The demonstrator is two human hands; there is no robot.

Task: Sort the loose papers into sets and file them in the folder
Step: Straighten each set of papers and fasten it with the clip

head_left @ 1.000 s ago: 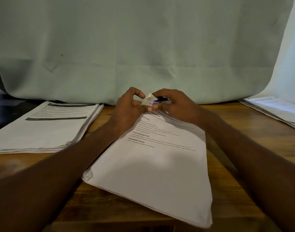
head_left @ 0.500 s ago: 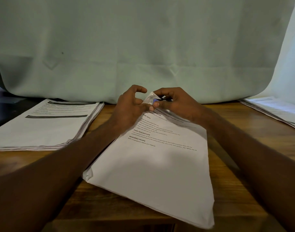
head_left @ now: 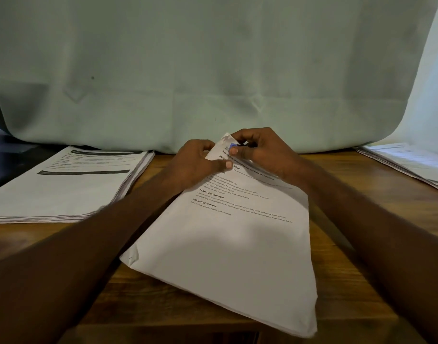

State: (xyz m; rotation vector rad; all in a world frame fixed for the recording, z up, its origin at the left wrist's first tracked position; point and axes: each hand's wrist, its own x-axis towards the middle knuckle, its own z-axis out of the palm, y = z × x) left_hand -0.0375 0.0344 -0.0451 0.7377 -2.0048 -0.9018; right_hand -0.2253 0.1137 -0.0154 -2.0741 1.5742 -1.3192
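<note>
Headings printed in bold on the top sheet of the middle set of papers (head_left: 233,247) can be read: "TASK DESCRIPTION" and "REQUIRED PROPS", and higher up the word "SETUP" beside the left thumb. The smaller lines under these headings are too fine to read. This set lies turned at an angle on the wooden table (head_left: 357,274), with its near corner reaching to the table's front edge and its far corner lifted a little between the two hands.

The left hand (head_left: 195,167) has its fingers curled around the left side of that raised corner, with the thumb pressing on the printed face of the sheet. The right hand (head_left: 260,150) pinches the same corner from the right, thumb and forefinger closed on it. Between the right fingertips a small blue and dark thing (head_left: 233,146) shows against the paper; what it is I cannot tell.

On the left side of the table lies a thick stack of papers (head_left: 64,187), flat, with two dark bars printed across its top sheet; the text there is blurred. On the far right lies another stack (head_left: 411,162), partly cut by the edge of the view. Both stacks are well apart from the middle set.

Behind the table hangs a pale green cloth (head_left: 213,70) with fold lines, which covers almost all the background. At the far left, a dark surface (head_left: 6,155) shows under the cloth's edge.
</note>
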